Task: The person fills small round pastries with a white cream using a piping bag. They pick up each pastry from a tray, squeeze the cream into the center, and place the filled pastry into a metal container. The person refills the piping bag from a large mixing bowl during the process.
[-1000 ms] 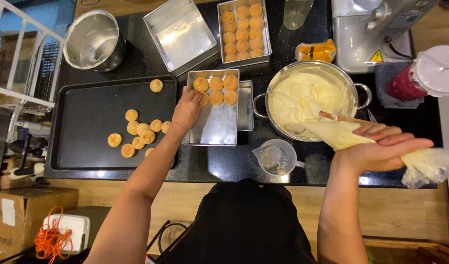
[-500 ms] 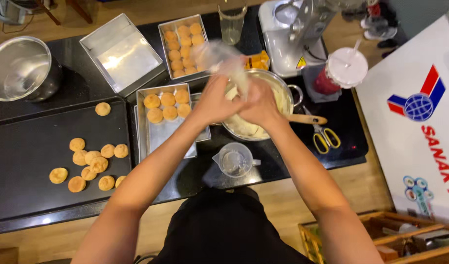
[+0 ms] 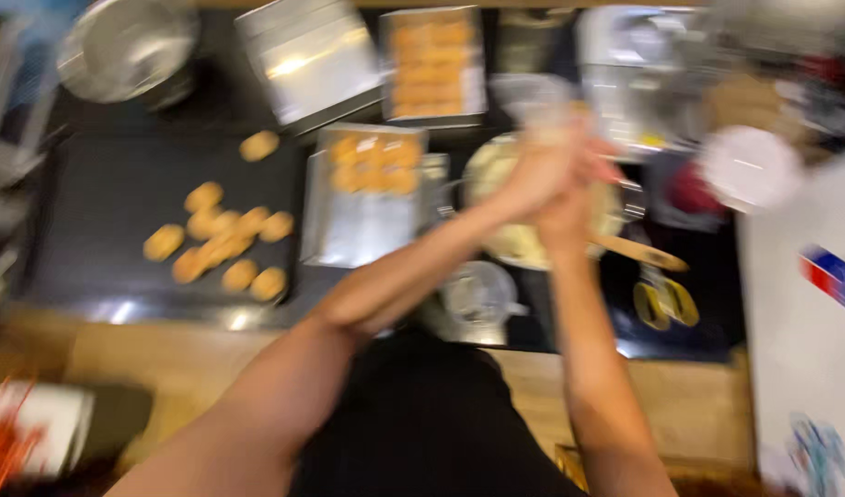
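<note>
The frame is heavily blurred. My left hand (image 3: 523, 175) and my right hand (image 3: 569, 198) are clasped together over a metal pot of pale cream (image 3: 496, 230), both closed on a clear piping bag (image 3: 537, 106) whose top sticks up above them. A wooden handle (image 3: 638, 250) pokes out of the pot to the right. Left of the pot sits a small metal tray (image 3: 367, 221) with round golden pastries (image 3: 376, 164) at its far end. Farther left, several loose pastries (image 3: 224, 241) lie on a big black tray (image 3: 100, 202).
A clear measuring cup (image 3: 477, 294) stands near the counter edge. Yellow-handled scissors (image 3: 666, 302) lie at the right. At the back are a steel bowl (image 3: 128, 46), an empty metal pan (image 3: 312, 55), a second tray of pastries (image 3: 431, 64) and a red cup with a white lid (image 3: 749, 170).
My left hand left the pastry tray and joined my right hand on the piping bag above the pot. The bag came up from beside the pot. The camera keeps swinging.
</note>
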